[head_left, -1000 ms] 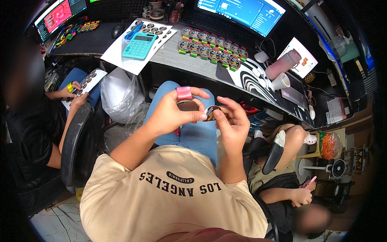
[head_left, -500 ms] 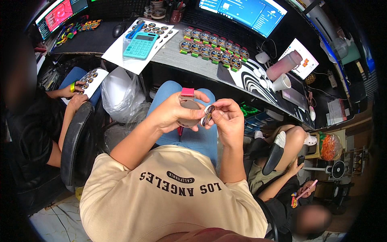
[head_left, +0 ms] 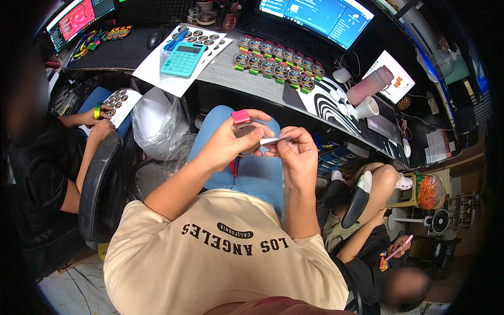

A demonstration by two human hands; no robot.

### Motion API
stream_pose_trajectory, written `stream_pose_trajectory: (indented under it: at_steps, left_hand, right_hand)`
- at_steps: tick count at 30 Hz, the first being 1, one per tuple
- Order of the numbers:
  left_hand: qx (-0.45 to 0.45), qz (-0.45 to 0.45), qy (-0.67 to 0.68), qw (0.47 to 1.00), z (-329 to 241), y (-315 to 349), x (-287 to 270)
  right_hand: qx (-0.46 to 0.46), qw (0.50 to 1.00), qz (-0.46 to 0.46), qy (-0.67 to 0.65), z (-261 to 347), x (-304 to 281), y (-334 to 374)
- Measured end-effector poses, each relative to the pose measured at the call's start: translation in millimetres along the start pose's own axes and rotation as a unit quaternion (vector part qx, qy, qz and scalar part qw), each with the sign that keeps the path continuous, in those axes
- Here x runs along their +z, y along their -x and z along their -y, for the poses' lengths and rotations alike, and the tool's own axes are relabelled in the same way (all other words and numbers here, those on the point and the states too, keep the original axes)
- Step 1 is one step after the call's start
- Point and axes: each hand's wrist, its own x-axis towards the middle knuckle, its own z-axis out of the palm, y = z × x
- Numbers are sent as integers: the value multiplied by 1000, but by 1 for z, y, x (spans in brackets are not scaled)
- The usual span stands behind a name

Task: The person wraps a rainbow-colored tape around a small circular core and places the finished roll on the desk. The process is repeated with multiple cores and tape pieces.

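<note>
Above my lap, my left hand is closed on a round medal, thumb across its face. A pink-red ribbon folds over the medal's top, and part of the ribbon hangs below the hand. Close beside it, my right hand pinches a round sticker between thumb and fingers. The sticker is tilted almost edge-on, its pale side showing. Its near edge is by my left thumb; whether they touch I cannot tell.
On the desk lie rows of ribboned medals, a turquoise calculator on sticker sheets, a pink bottle and a white cup. People sit on both sides; the left one handles a sticker sheet.
My right hand has turned the sticker from showing its printed face to nearly edge-on. The medal in my left hand has tilted slightly.
</note>
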Motion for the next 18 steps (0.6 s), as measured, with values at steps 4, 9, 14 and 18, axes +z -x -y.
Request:
stream_pose_trajectory:
  at_steps: [4,9,14,18]
  left_hand:
    - [104,7,-58,993,2,2,5]
    - [54,-60,-46,996,-3,3,10]
    - [-11,-61,-17,998,-8,13,14]
    - [-91,-2,40,995,-16,13,10]
  right_hand:
    - [-1,1000,-2,-30,2,-1,-2]
    - [-150,976,-31,154,-3,0,1]
    - [-426,707,1,565,-4,-5,7]
    - [-465,656,-2,595,7,-6,8]
